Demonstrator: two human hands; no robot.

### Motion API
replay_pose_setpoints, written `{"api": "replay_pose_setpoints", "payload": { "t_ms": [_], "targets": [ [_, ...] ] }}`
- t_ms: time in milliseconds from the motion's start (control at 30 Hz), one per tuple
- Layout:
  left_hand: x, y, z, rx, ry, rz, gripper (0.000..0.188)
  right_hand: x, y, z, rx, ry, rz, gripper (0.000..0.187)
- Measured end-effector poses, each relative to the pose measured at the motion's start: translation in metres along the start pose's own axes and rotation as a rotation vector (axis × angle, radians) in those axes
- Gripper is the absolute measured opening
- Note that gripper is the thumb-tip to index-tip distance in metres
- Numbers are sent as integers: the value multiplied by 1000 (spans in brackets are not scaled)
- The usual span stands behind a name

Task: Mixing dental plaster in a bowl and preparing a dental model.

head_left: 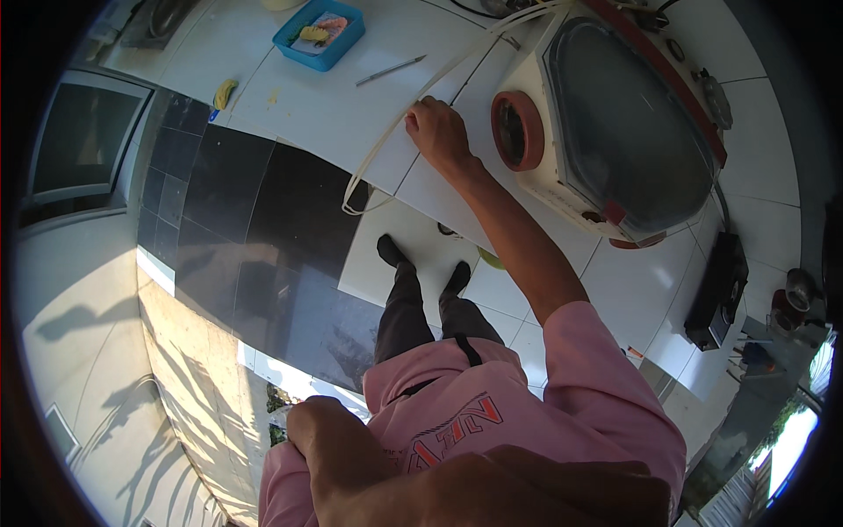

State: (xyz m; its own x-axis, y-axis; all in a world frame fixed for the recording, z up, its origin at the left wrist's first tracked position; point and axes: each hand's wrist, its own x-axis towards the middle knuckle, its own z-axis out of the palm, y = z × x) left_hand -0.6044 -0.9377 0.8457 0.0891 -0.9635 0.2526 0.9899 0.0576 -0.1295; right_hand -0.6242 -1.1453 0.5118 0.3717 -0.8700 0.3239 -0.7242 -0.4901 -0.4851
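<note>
My right hand (pixel 439 132) rests on the white tiled counter with its fingers curled in. A pale cable (pixel 378 151) loops past its fingertips and hangs over the counter's edge; whether the fingers hold it I cannot tell. Beyond the hand lies a slim, pointed grey tool (pixel 391 70), a knife or pen. My left arm (pixel 338 448) is bent up close to the lens. A large dark, blurred shape across the lower edge seems to be part of that arm or hand, its fingers hidden.
At the right stands a big beige appliance (pixel 531 180) with red trim, a dark see-through cover and a round red-rimmed opening. A blue tub (pixel 320 60) with yellow and pink pieces sits far left, near a yellow banana-like thing (pixel 225 93). A black box (pixel 718 294) lies farther right.
</note>
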Motion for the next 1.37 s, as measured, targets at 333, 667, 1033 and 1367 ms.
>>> {"api": "replay_pose_setpoints", "payload": {
  "t_ms": [333, 667, 1033, 1367],
  "targets": [
    [-82, 24, -94, 626, 72, -998, 66, -180, -29, -91, 598, 46, 459, 11],
    [-152, 55, -199, 1620, 717, -802, 30, -405, 7, -220, 573, -14, 1036, 13],
    [-35, 13, -250, 1460, 630, -225, 25, -417, 60, -263, 534, 272, 990, 14],
    [-95, 69, -316, 1297, 1039, 49, 28, -469, 55, -276, 444, 144, 1065, 22]
  ]
}}
